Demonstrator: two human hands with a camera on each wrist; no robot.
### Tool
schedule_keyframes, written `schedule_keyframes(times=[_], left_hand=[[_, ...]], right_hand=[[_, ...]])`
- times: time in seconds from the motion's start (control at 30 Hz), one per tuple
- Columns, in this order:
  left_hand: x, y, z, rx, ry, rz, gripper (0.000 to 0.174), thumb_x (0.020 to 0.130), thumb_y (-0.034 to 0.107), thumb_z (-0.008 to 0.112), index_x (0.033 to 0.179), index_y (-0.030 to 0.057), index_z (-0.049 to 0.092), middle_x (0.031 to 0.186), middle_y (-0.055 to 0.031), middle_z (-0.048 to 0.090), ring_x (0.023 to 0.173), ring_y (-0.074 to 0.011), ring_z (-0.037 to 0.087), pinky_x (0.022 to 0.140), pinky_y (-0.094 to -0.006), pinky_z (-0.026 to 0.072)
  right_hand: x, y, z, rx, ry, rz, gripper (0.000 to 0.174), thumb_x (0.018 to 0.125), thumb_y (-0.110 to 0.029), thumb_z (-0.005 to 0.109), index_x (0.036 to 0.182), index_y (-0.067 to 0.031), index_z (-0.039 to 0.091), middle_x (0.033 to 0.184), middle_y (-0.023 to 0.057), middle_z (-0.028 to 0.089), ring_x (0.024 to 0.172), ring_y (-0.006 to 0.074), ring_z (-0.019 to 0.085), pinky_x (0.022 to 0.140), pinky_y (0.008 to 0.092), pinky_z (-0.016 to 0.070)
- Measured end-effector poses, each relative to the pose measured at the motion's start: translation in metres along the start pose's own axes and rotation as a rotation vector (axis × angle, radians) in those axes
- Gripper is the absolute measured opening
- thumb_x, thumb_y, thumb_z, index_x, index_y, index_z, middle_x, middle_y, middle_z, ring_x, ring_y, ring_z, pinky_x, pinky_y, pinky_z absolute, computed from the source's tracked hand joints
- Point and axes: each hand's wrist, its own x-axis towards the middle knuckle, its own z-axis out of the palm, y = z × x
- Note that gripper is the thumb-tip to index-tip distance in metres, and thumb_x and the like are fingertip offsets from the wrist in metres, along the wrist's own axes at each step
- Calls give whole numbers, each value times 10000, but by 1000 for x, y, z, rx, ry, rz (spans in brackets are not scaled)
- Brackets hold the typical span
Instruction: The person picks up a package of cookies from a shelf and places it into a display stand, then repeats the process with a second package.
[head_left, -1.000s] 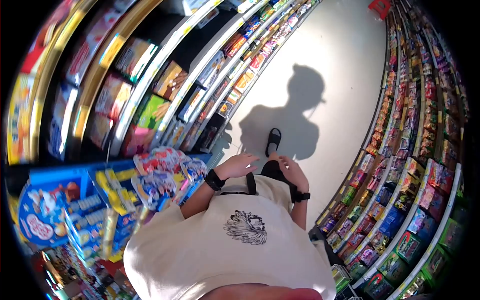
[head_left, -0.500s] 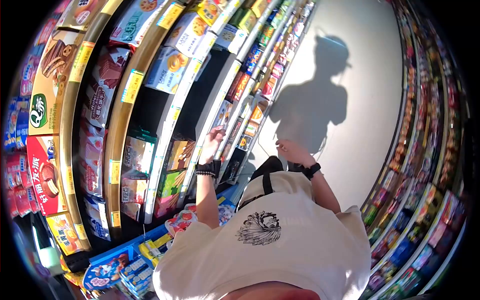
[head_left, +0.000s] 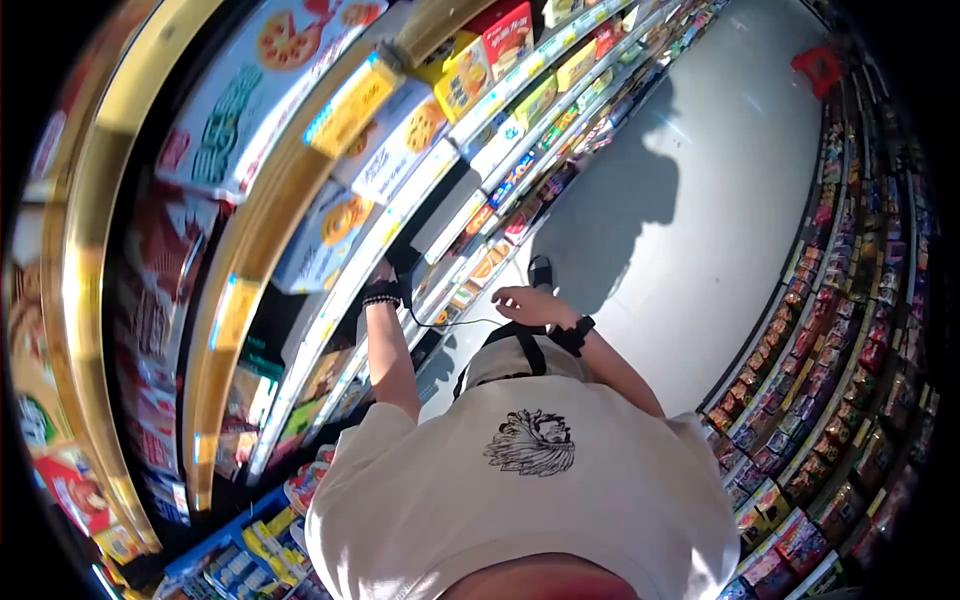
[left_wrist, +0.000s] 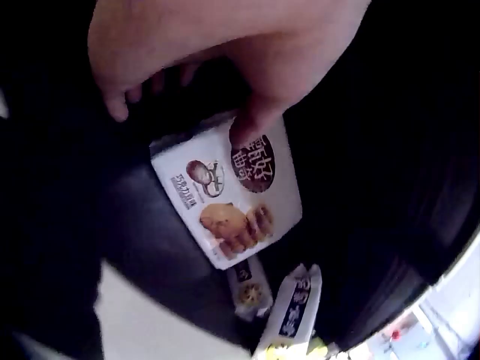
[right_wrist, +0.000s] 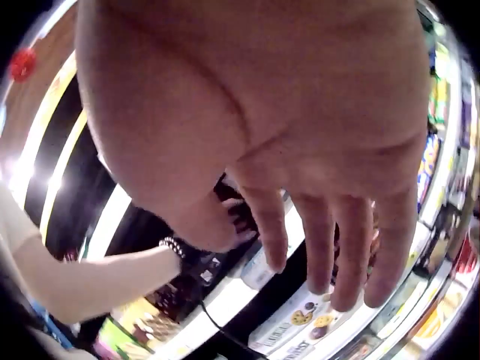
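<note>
My left hand [head_left: 383,272] reaches in over a low shelf and is partly hidden there in the head view. In the left wrist view this hand [left_wrist: 225,45] hangs over a white cookie package [left_wrist: 281,199] with cookies pictured on it. The thumb overlaps the package's top front, while the other fingers point down to the left, apart from it. Two small wrapped packs, one [left_wrist: 250,289] just below the package and another [left_wrist: 298,304] to its right, lie nearby. My right hand [head_left: 528,305] hovers before the waist, holding nothing; its fingers [right_wrist: 319,247] hang extended.
Shelves with cookie boxes [head_left: 405,140] and yellow price tags [head_left: 350,105] rise close on the left. Snack shelves [head_left: 800,350] line the right side across the pale floor [head_left: 740,180]. A black cable [head_left: 450,324] runs from the left wrist. A red object [head_left: 820,70] stands far off.
My left hand has gone from beside the waist up and left into the shelf. The right hand stays before the body. The view has shifted closer to the left shelves.
</note>
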Motion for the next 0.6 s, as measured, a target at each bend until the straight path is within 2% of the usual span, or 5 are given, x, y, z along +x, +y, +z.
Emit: schedule_keyframes(times=[0.07,0.2,0.47,0.53,0.6], left_hand=[[14,13,10,45,-8,-78,388,981,144,419,1344,11,440,1357,-180,494,1243,-326,469,1050,-386,376],[44,22,24,26,24,-120,395,978,159,433,1347,18,437,1354,-167,496,1244,-317,468,1049,-387,377],[61,6,35,-229,101,-183,412,973,188,462,1352,32,430,1349,-140,500,1246,-301,466,1048,-388,380],[55,2,41,-376,149,-192,417,971,196,469,1354,36,428,1348,-133,502,1246,-297,465,1047,-389,381],[42,-11,61,-727,243,-170,422,970,203,476,1355,39,426,1347,-127,503,1247,-293,465,1047,-389,381]], right_hand=[[22,4,-25,339,19,-16,329,954,-263,503,1177,-29,563,1009,103,644,902,188,617,798,331,502],[63,14,-77,32,69,-168,306,957,-262,507,1137,-25,578,987,109,646,873,194,622,761,344,498],[114,14,-123,268,45,-58,342,923,-307,556,1060,0,616,933,110,657,836,183,641,732,335,506],[136,33,-123,232,33,-458,293,942,-276,554,1037,-7,622,907,70,668,820,143,635,687,299,504],[138,20,-127,427,-87,-227,240,945,-237,544,999,-17,624,860,45,654,788,121,618,656,280,497]])
